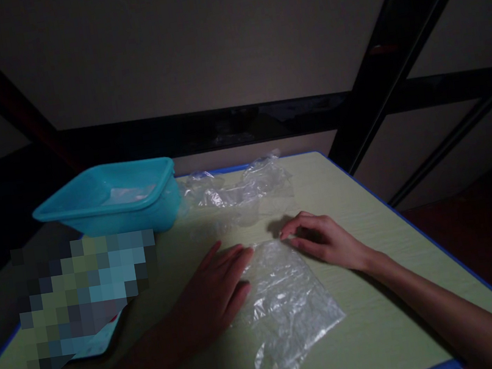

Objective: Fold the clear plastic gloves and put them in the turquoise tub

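A thin, crinkled piece of clear plastic film (291,301) lies flat on the table in front of me, with a rounded lobe at its near end; whether it is a bag or a glove I cannot tell. My left hand (213,291) rests palm down at its upper left edge, fingers stretched out and slightly apart. At the film's far right corner, the thumb and forefinger of my right hand (323,237) come together in a pinch. Beyond both hands lies a crumpled heap of clear plastic (238,192).
A turquoise plastic basin (108,220) stands at the table's back left, with something pale inside. Nearer, a flat light-blue object (96,342) is mostly blurred out by pixels. The pale wood-look table (407,308) has a blue edge, and a wall rises behind it.
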Motion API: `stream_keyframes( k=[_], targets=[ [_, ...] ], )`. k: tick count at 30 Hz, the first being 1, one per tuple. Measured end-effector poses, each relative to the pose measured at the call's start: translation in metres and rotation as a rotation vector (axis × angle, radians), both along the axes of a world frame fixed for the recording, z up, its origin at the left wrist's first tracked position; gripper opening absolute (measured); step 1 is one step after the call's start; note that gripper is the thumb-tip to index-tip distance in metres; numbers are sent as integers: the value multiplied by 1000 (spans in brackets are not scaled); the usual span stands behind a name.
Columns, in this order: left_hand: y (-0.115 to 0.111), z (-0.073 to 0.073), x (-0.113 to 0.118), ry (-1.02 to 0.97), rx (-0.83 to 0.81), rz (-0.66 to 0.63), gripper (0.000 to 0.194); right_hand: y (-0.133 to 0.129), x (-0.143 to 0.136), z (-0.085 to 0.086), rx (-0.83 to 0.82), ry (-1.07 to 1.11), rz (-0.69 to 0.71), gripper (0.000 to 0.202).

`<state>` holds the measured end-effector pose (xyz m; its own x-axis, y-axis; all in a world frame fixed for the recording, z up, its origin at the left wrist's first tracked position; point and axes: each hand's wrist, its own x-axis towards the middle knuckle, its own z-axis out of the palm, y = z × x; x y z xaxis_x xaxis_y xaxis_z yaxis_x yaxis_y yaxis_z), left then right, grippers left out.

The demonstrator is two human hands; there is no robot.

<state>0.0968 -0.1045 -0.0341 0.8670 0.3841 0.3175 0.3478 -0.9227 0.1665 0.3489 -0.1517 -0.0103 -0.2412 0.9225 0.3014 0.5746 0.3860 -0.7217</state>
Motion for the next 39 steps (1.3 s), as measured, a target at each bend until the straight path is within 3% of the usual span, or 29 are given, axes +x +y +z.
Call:
stream_keyframes(
  k=[8,19,22,26,28,33,39],
  targets=[
    [-1,3,-1,-37,21,-2,36,1,2,-1,18,-152,87,13],
    [4,5,-3,-337,119,194,24,0,4,-6,98,-238,-117,8],
    [3,4,-5,-387,55,137,22,-4,3,-2,167,-228,-54,9],
    [-2,5,-5,-369,-21,-77,29,-18,-2,14,153,-248,306,8],
    [-4,9,-4,-314,-45,-177,31,-28,-5,23,110,-314,400,9],
    [-7,16,2,-172,-168,-208,30,-45,-7,34,-8,-556,354,17],
    [-9,18,5,-82,-258,-153,28,-50,-7,30,-22,-630,299,17]
  ],
)
